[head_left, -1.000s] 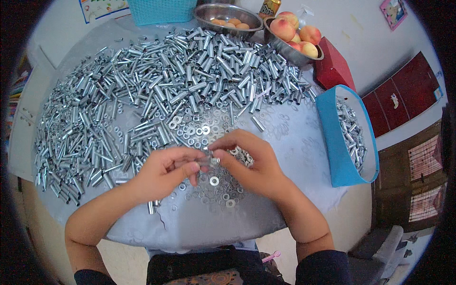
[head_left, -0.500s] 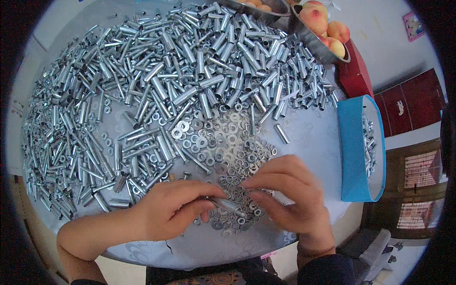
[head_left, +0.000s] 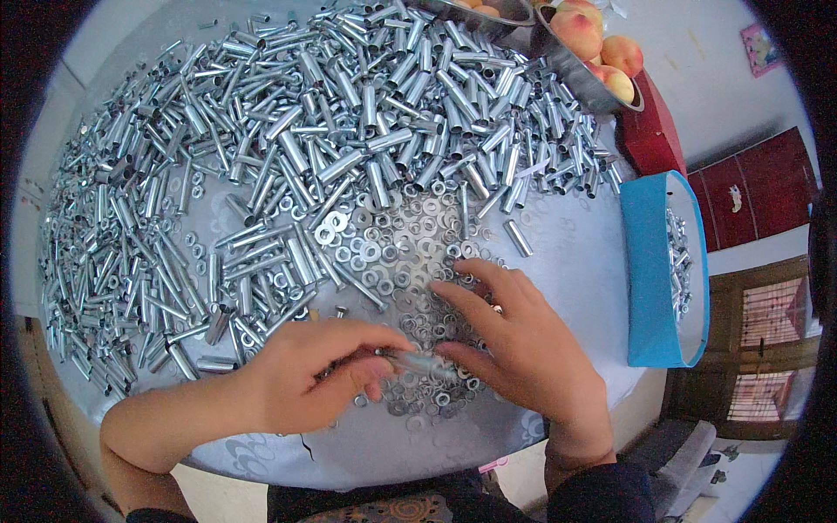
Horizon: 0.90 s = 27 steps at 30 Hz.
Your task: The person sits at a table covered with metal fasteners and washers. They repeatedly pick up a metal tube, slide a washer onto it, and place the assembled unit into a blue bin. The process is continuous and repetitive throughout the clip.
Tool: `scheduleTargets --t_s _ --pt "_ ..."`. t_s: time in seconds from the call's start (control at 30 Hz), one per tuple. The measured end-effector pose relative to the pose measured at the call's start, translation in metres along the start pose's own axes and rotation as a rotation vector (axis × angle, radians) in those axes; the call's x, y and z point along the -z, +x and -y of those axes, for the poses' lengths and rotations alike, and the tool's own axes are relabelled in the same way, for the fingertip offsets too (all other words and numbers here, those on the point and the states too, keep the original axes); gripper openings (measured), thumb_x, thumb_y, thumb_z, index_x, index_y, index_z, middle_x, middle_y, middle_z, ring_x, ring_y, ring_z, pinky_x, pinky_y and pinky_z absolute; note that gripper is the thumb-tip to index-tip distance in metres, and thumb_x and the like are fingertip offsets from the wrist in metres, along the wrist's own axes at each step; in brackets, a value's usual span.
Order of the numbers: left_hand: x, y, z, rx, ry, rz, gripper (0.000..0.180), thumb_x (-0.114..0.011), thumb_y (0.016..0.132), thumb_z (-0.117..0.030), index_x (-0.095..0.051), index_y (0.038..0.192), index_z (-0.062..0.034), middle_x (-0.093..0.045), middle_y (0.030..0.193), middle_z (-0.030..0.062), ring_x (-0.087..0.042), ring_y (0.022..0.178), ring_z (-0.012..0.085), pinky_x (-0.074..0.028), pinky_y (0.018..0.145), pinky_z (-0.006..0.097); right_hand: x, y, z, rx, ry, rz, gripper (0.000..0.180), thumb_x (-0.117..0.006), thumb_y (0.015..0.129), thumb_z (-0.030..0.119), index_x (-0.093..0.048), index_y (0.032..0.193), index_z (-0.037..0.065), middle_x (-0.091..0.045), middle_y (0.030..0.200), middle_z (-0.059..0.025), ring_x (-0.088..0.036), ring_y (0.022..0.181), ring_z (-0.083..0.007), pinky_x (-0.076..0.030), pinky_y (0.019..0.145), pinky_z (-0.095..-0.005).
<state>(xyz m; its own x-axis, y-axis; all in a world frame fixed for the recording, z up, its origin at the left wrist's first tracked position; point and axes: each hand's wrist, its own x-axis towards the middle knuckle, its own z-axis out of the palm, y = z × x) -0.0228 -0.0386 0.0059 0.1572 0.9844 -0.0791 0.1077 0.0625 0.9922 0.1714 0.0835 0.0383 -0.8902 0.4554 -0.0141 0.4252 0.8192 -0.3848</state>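
My left hand (head_left: 327, 370) is closed in a pinch around a silvery expansion bolt (head_left: 423, 363) with a metal sleeve. The bolt's free end points right and is smeared by motion. To its right, my right hand (head_left: 519, 344) reaches over a spread of loose flat washers and rings (head_left: 405, 253), its fingers apart and fingertips down among them. Nothing shows clearly between those fingers; the spot under the fingertips is partly hidden. Beyond both hands lies a large heap of metal sleeves and bolts (head_left: 349, 109), with more sleeves and long bolts (head_left: 261, 253) lying left of the washers.
A blue open box (head_left: 649, 270) with small metal parts in it stands at the table's right edge. Metal bowls (head_left: 580, 70) of peaches (head_left: 575, 30) and eggs, and a dark red box (head_left: 654, 131), are at the far right. One sleeve (head_left: 517, 237) lies apart on the tablecloth.
My right hand has moved away from the bolt's end, forward over the washers, and its fingers have spread. The left hand keeps the bolt, shifting it slightly.
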Motion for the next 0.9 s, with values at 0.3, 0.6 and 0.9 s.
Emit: scheduleTargets --t_s 0.3,0.6,0.9 --pt "0.003 0.000 0.008 -0.017 -0.408 -0.069 0.025 -0.045 0.092 -0.006 -0.048 0.115 0.0033 -0.061 0.098 0.0132 -0.058 0.070 0.0115 -0.047 0.066 0.023 -0.007 0.000 -0.004 0.166 0.044 -0.087 0.023 -0.061 0.075 0.011 -0.055 0.096 0.003 -0.054 0.090 -0.0123 -0.054 0.083 -0.0308 -0.044 0.073 -0.0395" --pt "0.002 0.001 0.017 -0.129 -0.435 -0.115 0.025 -0.044 0.093 -0.004 -0.047 0.116 0.0036 -0.060 0.099 0.0158 -0.058 0.071 0.0130 -0.048 0.067 0.025 -0.008 0.003 -0.001 0.155 0.072 -0.113 0.015 -0.065 0.072 0.006 -0.060 0.085 0.004 -0.058 0.085 -0.0108 -0.057 0.080 -0.0298 -0.046 0.070 -0.0372" --pt "0.001 -0.001 0.011 -0.064 -0.409 -0.102 0.026 -0.049 0.091 -0.004 -0.049 0.116 0.0044 -0.062 0.099 0.0142 -0.057 0.073 0.0110 -0.049 0.068 0.024 -0.006 0.000 0.008 0.123 0.396 -0.364 0.017 -0.068 0.069 -0.004 -0.067 0.084 0.003 -0.064 0.085 -0.0097 -0.062 0.078 -0.0227 -0.049 0.070 -0.0310"
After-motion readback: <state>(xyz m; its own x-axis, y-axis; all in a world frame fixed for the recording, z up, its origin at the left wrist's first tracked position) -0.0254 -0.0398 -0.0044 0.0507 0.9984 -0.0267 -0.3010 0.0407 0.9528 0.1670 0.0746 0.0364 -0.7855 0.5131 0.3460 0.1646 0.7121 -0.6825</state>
